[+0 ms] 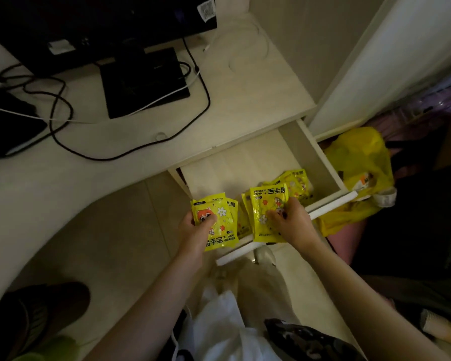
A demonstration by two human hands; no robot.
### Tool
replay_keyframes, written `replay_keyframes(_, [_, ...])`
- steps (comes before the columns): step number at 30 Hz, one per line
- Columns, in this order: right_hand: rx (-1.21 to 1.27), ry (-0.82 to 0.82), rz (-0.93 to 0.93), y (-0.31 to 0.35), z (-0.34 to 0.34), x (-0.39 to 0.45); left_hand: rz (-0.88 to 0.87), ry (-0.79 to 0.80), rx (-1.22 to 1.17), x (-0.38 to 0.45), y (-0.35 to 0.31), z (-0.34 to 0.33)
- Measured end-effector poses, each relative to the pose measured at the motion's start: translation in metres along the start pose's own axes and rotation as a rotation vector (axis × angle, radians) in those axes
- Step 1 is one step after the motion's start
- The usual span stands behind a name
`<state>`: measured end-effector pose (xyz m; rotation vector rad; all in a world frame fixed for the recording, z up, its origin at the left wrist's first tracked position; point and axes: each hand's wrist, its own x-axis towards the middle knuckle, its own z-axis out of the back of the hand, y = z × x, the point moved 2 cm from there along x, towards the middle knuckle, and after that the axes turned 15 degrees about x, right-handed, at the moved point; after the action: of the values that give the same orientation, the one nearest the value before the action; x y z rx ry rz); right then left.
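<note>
A pale wooden drawer [323,155] stands pulled out from under the desk. My left hand [197,226] grips a small stack of yellow hand-warmer packets [223,217] over the drawer's front left corner, thumb on the top packet. My right hand [288,221] holds another yellow packet [262,207] at the drawer's front, fingers curled over its face. More yellow packets [296,182] lie heaped in the drawer behind that hand.
On the desk [245,105] stand a black monitor [94,27] with its base [143,79], and loose black and white cables [63,105]. A yellow plastic bag [359,162] lies right of the drawer. A white bag [219,329] sits near my lap.
</note>
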<state>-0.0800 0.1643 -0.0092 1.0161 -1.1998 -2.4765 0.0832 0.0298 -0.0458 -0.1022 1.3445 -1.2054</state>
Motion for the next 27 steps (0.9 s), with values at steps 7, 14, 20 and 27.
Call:
replay_keyframes(7, [-0.055, 0.173, 0.049, -0.004, 0.037, 0.063, 0.031, -0.108, -0.005, 0.001, -0.017, -0.051])
replay_keyframes(14, [-0.081, 0.311, 0.026, -0.008, 0.050, 0.112, 0.115, -0.183, -0.110, 0.015, -0.024, -0.085])
replay_keyframes(20, [-0.097, 0.370, -0.019, -0.011, 0.027, 0.143, 0.190, -0.206, -0.148, 0.042, -0.018, -0.094])
replay_keyframes(27, [-0.062, 0.343, -0.025, -0.010, -0.020, 0.191, 0.268, -0.227, -0.158, 0.104, -0.012, -0.097])
